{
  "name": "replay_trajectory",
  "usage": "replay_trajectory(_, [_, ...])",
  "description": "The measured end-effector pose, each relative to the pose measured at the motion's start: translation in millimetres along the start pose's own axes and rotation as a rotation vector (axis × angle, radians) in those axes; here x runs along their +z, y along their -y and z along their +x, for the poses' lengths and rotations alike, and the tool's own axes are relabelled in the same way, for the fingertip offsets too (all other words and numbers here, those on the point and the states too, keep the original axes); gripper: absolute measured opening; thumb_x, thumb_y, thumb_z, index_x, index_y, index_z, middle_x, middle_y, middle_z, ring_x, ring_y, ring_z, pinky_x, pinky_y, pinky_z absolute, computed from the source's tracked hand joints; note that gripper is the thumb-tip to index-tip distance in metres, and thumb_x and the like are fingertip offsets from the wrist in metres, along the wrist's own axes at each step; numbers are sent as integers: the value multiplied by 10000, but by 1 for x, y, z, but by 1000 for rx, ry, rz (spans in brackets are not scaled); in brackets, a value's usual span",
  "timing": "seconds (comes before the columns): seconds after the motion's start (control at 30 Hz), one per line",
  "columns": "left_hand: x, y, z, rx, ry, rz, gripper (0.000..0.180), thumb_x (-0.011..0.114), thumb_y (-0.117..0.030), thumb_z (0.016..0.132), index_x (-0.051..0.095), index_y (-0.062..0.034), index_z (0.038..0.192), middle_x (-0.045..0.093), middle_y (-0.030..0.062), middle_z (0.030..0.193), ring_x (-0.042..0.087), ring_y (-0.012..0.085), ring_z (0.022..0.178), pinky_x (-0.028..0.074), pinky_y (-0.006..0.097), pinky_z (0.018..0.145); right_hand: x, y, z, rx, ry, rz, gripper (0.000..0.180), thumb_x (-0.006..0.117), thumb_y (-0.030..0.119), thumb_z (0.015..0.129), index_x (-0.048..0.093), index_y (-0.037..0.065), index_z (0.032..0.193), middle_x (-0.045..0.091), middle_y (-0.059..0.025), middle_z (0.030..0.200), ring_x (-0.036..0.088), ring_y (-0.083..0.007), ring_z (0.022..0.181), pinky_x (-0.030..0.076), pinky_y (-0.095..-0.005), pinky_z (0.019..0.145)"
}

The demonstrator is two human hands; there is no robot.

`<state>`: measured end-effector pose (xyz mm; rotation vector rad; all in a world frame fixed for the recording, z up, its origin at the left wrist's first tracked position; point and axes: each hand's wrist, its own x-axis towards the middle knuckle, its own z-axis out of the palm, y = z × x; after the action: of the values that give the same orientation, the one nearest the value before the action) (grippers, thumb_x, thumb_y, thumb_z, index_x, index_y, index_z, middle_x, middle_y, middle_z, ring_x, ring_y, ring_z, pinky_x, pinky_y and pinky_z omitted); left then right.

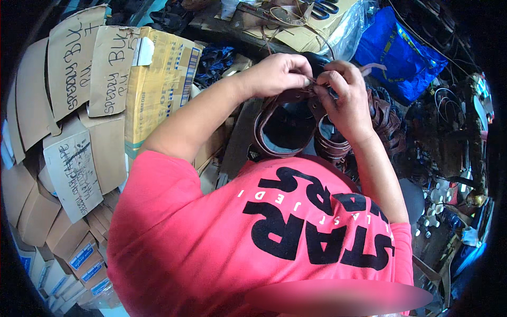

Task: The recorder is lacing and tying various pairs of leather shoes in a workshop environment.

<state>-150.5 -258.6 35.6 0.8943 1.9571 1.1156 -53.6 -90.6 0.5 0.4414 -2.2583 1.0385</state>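
My left hand [288, 74] is closed in a pinch on a thin brown shoelace [312, 82]. Thumb and fingers of my right hand [344, 95] meet it there, pinching the same lace. Just below both hands sits a dark brown leather shoe [260, 129], its opening toward me and its front partly hidden by my fingers. Against its right side rests a second brown shoe [332, 152], partly covered by my right hand and wrist. More brown leather footwear [388, 124] is heaped right of my right wrist.
Cardboard boxes [68, 68] are stacked along the left, beside a yellow carton [158, 90]. Ahead are a cardboard piece [301, 39], scissors with dark handles [325, 8] and clear plastic [346, 37]. A blue bag [398, 58] lies at far right, above small white round pieces [435, 195].
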Motion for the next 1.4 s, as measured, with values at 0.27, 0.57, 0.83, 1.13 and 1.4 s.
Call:
replay_trajectory(0.27, [2, 14, -2, -69, -104, -774, 167, 533, -95, 837, 493, -86, 999, 603, 32, 854, 560, 115, 791, 398, 239, 725, 0, 8, -6, 4, 7, -256, 191, 648, 213, 694, 619, 180, 880, 527, -37, 881, 485, -243, 848, 356, -362, 764])
replay_trajectory(0.57, [-17, 15, -13, 36, 71, -441, 413, 634, 9, 750, 473, -18, 1129, 585, 72, 1054, 551, 131, 991, 427, 273, 885, 11, 7, -1, 496, 122, 206, 182, 658, 237, 768, 630, 68, 828, 578, -48, 702, 549, -200, 657, 417, -310, 610])
replay_trajectory(0.83, [-28, 19, -13, 24, -81, -294, 196, 628, -49, 774, 621, -16, 967, 633, 38, 852, 580, 96, 804, 461, 244, 768, -1, 0, 1, 852, 273, 813, 212, 634, 226, 822, 613, 15, 812, 576, 13, 683, 485, -60, 614, 408, -220, 570])
replay_trajectory(1.13, [-25, 27, -3, 94, -2, 36, 117, 632, -49, 766, 632, -6, 875, 576, 3, 831, 523, 71, 777, 424, 220, 709, 2, 0, -8, 838, 286, 805, 214, 639, 210, 813, 603, 0, 794, 568, -7, 680, 503, -90, 623, 411, -237, 580])
replay_trajectory(1.4, [-40, 48, -3, -26, 18, 73, 87, 606, -21, 755, 651, -18, 829, 585, 20, 789, 551, 101, 768, 446, 245, 718, -5, 9, -48, 865, 396, 641, 209, 626, 206, 820, 586, 13, 750, 464, 18, 618, 403, -65, 580, 347, -246, 516])
